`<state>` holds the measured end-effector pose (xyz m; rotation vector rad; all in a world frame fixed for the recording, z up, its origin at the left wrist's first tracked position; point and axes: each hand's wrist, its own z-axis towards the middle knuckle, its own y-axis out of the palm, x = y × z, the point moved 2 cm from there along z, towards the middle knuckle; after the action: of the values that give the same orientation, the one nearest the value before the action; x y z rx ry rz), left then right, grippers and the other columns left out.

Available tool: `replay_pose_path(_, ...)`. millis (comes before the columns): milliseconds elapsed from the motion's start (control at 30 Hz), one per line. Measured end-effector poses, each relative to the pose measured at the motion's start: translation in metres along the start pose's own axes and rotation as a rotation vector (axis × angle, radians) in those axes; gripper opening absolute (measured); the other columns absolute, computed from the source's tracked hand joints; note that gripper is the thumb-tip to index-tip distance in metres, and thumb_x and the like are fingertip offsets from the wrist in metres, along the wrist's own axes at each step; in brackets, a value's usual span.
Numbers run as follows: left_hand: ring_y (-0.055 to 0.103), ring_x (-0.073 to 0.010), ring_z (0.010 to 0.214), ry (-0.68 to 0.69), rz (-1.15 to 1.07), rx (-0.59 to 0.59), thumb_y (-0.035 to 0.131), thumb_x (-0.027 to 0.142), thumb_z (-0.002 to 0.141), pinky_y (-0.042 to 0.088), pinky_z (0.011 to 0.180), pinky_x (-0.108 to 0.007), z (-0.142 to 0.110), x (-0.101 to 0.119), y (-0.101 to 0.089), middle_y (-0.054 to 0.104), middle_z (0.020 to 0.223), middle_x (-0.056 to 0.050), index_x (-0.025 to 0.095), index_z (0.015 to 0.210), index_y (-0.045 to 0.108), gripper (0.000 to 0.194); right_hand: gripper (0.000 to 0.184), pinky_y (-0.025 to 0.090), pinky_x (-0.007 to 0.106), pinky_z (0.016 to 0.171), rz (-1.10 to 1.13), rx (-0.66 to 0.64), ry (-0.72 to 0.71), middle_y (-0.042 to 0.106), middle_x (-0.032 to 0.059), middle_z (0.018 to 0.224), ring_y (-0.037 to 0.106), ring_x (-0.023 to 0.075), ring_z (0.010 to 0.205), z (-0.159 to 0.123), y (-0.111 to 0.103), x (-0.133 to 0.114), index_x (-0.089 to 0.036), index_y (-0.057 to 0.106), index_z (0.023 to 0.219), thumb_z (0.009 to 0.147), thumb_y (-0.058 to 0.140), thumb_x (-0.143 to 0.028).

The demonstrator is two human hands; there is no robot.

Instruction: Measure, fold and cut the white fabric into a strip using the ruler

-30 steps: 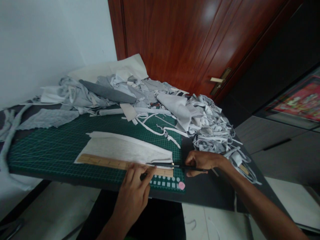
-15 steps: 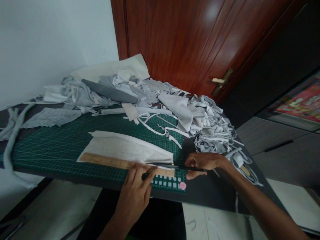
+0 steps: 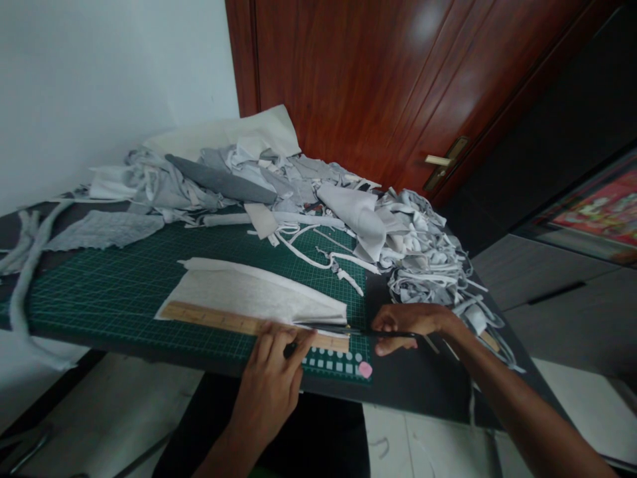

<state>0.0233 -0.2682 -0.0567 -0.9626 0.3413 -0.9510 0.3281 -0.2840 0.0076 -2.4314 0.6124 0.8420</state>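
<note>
A pale grey fabric piece (image 3: 253, 295) lies on the green cutting mat (image 3: 114, 292), with a wooden ruler (image 3: 219, 319) along its near edge. My left hand (image 3: 271, 378) rests with its fingers stretched flat on the ruler's right part. A small dark spot shows between two fingers. My right hand (image 3: 411, 322) is closed on the handles of dark scissors (image 3: 343, 329). Their blades point left along the fabric's edge, just above the ruler.
A heap of grey and white fabric scraps and strips (image 3: 308, 192) covers the back and right of the dark table (image 3: 423, 388). A pink round sticker (image 3: 365, 370) sits at the mat's near right corner. A wooden door (image 3: 373, 79) stands behind.
The view has drifted slightly. Both hands stay almost where they were, the left on the ruler and the right on the scissors.
</note>
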Motion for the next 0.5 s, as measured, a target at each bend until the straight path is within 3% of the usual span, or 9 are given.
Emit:
replay_pose_path(200,0.054,-0.0284,0.117,0.021,0.007,-0.034,0.050,0.002,0.089,0.045,0.113,-0.055,0.0025,0.0025,-0.0001,0.059,0.116,-0.008,0.028,0.148,0.053,0.065,0.060,0.038,0.021,0.044,0.005,0.002,0.013,0.048,-0.0069,0.052,0.045,0.0080,0.046,0.0013,-0.0001,-0.0019,-0.019,0.050,0.066,0.077,0.073,-0.074)
replay_pose_path(500,0.054,-0.0298,0.109,0.025,0.079,-0.059,0.052,0.001,0.085,0.048,0.109,-0.059,0.0052,0.0078,0.0008,0.057,0.108,-0.010,0.023,0.142,0.058,0.061,0.056,0.039,0.019,0.041,0.047,-0.006,-0.010,0.046,-0.0082,0.051,0.044,0.0075,0.045,0.0027,-0.0005,-0.0058,-0.019,0.051,0.066,0.078,0.075,-0.068)
